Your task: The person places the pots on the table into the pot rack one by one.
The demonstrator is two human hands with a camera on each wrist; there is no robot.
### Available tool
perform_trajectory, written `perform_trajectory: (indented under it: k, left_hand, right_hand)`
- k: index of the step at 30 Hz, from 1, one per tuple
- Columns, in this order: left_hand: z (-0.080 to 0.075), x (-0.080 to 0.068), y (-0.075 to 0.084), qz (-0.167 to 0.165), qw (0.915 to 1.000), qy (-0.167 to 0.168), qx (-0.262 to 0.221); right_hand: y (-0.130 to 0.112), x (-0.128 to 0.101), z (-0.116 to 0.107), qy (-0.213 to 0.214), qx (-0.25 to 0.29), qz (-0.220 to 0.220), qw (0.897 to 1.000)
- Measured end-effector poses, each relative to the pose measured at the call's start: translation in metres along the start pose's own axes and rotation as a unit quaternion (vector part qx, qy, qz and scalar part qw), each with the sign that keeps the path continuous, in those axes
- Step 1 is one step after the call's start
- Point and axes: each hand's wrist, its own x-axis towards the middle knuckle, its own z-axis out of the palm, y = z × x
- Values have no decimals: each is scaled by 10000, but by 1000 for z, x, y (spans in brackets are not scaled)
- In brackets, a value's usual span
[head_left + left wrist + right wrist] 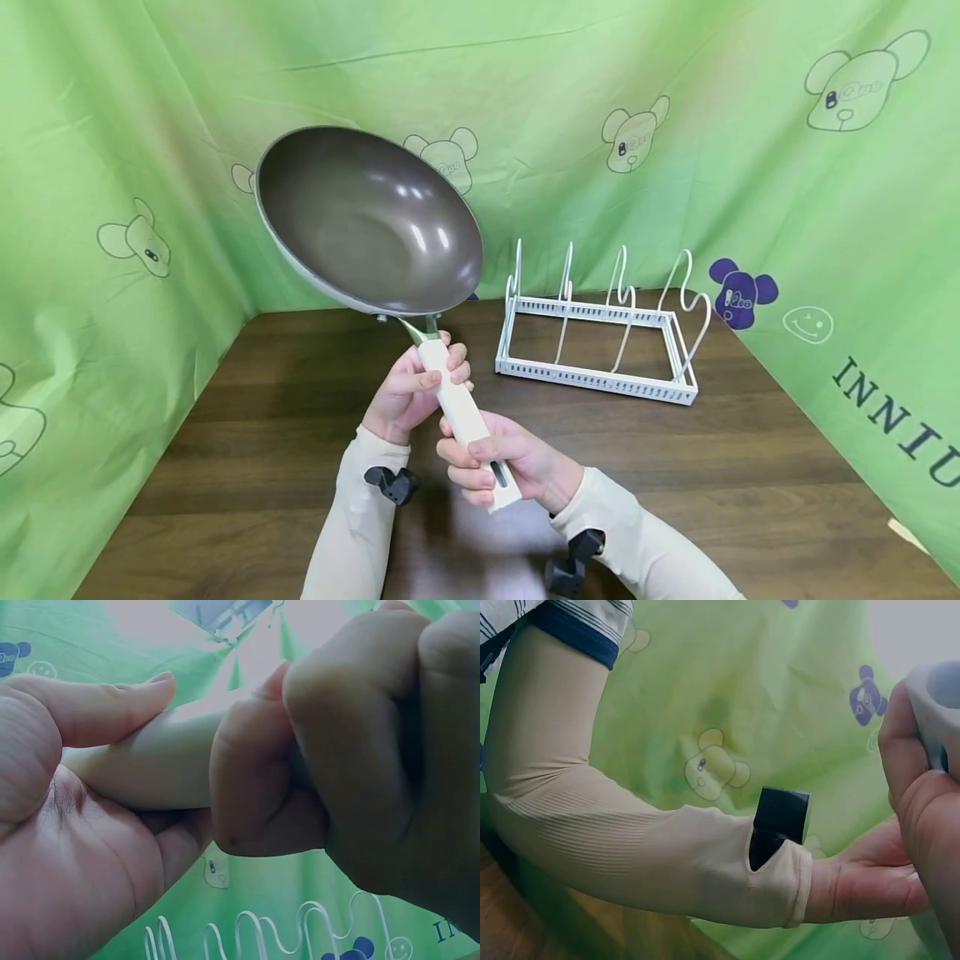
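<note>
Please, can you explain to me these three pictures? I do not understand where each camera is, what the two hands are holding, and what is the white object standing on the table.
No machine here: a person works with bare hands and wears three cameras. The big picture comes from a head camera looking down. The other two come from small cameras strapped on each wrist, so they show hands very close up.

Both hands hold one frying pan in the air by its cream handle. The left hand grips near the bowl, the right hand grips the end.

On the brown table stands a white wire rack with upright dividers, holding nothing. Green cloth with cartoon bears hangs behind.
</note>
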Motion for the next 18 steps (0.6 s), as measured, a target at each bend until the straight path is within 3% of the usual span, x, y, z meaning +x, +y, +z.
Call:
perform_trajectory:
  k: [18]
  left_hand:
    - [5, 14, -13, 55, 9989, -111, 450]
  right_hand:
    - [-6, -11, 0, -696, 443, -144, 9965]
